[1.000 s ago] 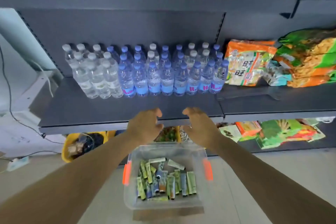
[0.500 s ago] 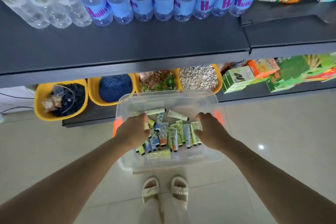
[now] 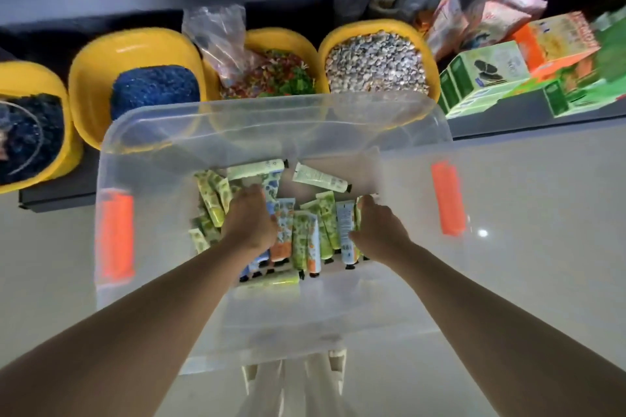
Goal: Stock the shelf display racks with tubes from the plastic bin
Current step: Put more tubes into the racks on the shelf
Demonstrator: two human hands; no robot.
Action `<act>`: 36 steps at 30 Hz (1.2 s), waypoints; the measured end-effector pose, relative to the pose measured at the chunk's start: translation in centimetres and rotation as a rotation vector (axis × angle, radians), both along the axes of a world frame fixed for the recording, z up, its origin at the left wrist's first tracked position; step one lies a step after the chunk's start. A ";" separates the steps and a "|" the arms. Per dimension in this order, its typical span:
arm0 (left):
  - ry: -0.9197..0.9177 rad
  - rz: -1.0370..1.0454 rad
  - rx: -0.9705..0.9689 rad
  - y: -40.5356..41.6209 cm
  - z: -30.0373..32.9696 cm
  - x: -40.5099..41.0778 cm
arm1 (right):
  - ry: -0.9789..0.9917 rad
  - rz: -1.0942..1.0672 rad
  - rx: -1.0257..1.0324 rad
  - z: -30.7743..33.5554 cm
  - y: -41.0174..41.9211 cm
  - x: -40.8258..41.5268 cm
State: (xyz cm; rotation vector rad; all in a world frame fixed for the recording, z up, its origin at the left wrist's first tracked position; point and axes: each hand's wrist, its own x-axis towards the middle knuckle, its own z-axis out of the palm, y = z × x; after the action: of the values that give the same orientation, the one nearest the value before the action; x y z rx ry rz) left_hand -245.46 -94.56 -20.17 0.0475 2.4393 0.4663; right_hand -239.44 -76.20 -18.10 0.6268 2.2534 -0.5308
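Tubes (image 3: pixel 306 240) loose in plastic bin (image 3: pixel 271 125)

Dim, soft light; floor (image 3: pixel 508 196) glare spot at right; edges blurred, wide-angle stretched

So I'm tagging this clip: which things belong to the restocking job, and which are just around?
Job:
clear plastic bin
tubes
left hand on the tubes
right hand gripping tubes

Just around:
yellow tubs
green boxes
snack bags
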 end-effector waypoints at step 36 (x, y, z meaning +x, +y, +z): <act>-0.127 0.612 0.309 -7.5 0.0 -1.5 | 0.179 0.442 0.093 -5.9 -14.4 -3.8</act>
State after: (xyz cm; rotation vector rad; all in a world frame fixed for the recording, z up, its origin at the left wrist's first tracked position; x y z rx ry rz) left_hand -246.98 -102.08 -20.13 -0.5923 2.2027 1.0733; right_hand -243.23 -90.58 -23.96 0.1136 2.4965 -0.2696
